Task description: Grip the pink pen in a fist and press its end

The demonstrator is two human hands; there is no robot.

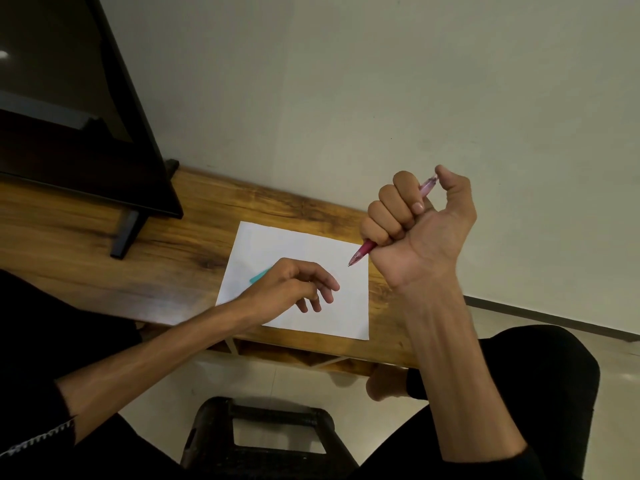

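1. Clearly, the right hand (pixel 420 223) held the pink pen (pixel 362 253) in a fist above the counter (pixel 173 244), fingers curled round its barrel
2. Left hand (pixel 294 282) hovered, fingers loosely spread, over the paper (pixel 298 244)
3. Pen looked light, stiff, slick; mid-barrel seemed the best hold

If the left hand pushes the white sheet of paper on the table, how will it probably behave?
The sheet of paper looks thin and lies flat on the wooden table, so it would likely slide easily and feel very light. Lifted by one edge, it would probably flop and bend. The left hand hovers over it with relaxed fingers; whether they touch the sheet cannot be told.
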